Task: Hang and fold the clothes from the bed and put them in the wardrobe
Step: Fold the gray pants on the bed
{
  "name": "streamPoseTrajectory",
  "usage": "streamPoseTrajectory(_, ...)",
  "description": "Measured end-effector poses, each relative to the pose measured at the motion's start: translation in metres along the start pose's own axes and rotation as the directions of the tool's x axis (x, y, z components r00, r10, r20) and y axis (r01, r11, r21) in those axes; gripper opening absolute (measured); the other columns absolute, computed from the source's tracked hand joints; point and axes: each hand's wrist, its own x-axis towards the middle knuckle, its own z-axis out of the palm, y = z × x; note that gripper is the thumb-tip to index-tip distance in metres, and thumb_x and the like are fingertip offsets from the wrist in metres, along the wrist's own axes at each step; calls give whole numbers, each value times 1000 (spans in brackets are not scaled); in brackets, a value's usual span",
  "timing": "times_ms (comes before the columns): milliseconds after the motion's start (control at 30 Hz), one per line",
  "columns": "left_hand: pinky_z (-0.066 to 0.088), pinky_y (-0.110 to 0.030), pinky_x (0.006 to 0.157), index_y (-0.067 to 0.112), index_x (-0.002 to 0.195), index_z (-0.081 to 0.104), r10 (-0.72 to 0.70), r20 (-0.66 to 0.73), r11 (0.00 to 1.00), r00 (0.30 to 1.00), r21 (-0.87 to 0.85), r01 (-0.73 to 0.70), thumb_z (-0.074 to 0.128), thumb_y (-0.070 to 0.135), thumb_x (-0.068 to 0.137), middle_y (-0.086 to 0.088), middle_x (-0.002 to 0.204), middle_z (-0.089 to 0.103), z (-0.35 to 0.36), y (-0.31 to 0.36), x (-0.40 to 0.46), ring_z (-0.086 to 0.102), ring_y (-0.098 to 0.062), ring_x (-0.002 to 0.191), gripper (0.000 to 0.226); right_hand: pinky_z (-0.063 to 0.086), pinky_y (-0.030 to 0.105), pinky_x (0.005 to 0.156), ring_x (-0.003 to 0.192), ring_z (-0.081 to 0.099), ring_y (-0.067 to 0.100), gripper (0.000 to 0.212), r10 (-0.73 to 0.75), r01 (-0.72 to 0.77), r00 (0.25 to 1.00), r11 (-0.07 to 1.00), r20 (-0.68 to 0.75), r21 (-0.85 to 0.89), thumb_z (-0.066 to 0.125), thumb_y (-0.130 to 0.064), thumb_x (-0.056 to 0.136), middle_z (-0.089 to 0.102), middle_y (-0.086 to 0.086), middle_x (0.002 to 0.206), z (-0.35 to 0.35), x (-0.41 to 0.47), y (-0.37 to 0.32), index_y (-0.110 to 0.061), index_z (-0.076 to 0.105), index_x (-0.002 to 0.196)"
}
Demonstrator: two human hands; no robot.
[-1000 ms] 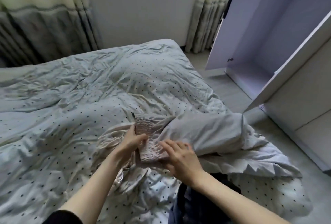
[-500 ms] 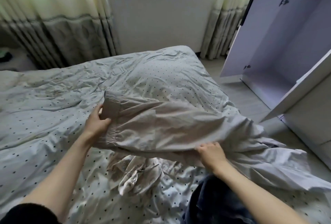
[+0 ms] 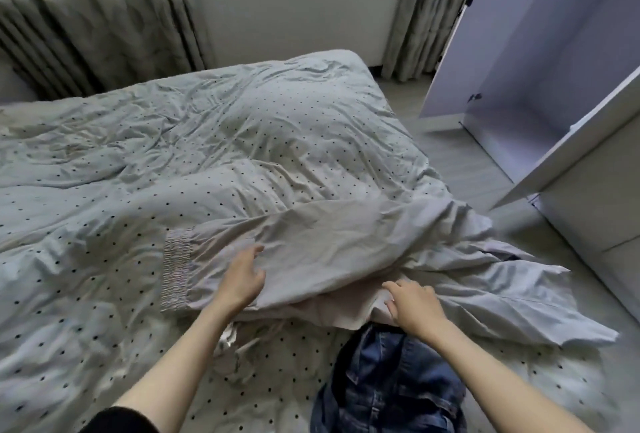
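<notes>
Both forearms reaching forward and down over the bed (image 3: 173, 162), left sleeve dark at the elbow. Left hand (image 3: 242, 278) palm down on the grey trousers (image 3: 311, 245), fingers spread and relaxed, resting flat on the cloth without clasping it. Right hand (image 3: 414, 304) also palm down, fingers extended loosely onto the near edge of the same garment where a paler layer shows beneath; not clenched, pinching nothing visible. Trousers spread flat across the dotted duvet, elastic waistband (image 3: 177, 270) to the left, legs trailing right over the bed's edge. Denim garment (image 3: 388, 384) bunched just beside the right wrist. Wardrobe (image 3: 540, 62) standing open at right, visible interior bare.
</notes>
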Motion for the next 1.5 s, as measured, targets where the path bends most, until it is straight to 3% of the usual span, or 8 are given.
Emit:
streamPoseTrajectory(233,39,-31,91,13,120,59,313,45,941,949,120,-316,50,4,90,-6,122,56,137,123,19,52,-25,112,32,39,35,96,124,46,22,42,132,-133,991,984,14,121,37,-34,99,49,0,136,30,17,151,-23,37,140)
streamPoseTrajectory(433,53,-30,65,9,87,72,597,121,742,793,293,-603,66,-8,64,-8,90,68,248,232,51,66,-26,79,29,37,38,98,126,42,23,38,220,-211,975,957,-27,199,34,-29,101,45,0,139,46,78,290,-22,39,138)
streamPoseTrajectory(733,48,-38,71,21,107,67,316,206,656,926,658,-370,78,21,61,-6,100,64,330,259,112,62,-28,89,47,29,42,101,130,33,22,40,11,-12,997,1000,-80,-9,48,-19,92,37,2,140,79,196,359,-25,44,131)
streamPoseTrajectory(1000,45,-35,55,12,52,58,295,229,496,928,793,-353,74,0,47,-7,54,53,342,259,126,57,-28,59,21,28,37,94,117,43,23,26,-118,107,988,989,-103,-106,38,-15,94,50,4,123,99,211,361,-19,53,114)
streamPoseTrajectory(1133,44,-35,55,11,57,58,324,160,617,932,712,-336,71,6,59,-9,59,55,340,261,124,56,-28,59,14,28,43,100,127,36,21,52,-128,127,988,992,-82,-25,47,-20,85,36,1,141,102,208,367,-26,36,136)
streamPoseTrajectory(1267,46,-37,54,8,73,58,425,28,765,905,523,-376,42,15,79,-10,66,55,332,268,117,55,-30,60,19,16,49,109,138,22,16,56,-146,146,989,988,-12,50,49,-35,87,26,0,151,103,205,371,-31,35,141)
streamPoseTrajectory(1400,47,-39,55,4,76,58,483,0,762,876,493,-420,45,11,81,-13,68,53,318,278,104,54,-31,61,16,27,42,102,115,50,21,27,-134,134,974,991,-182,-8,54,-19,86,59,4,118,89,196,370,-18,59,113)
streamPoseTrajectory(1500,48,-42,57,0,77,59,477,2,765,879,491,-416,35,13,80,-16,70,53,307,287,101,54,-33,63,27,49,42,78,66,63,26,28,-108,96,872,994,-478,-51,76,4,52,65,8,68,60,183,380,-9,64,74)
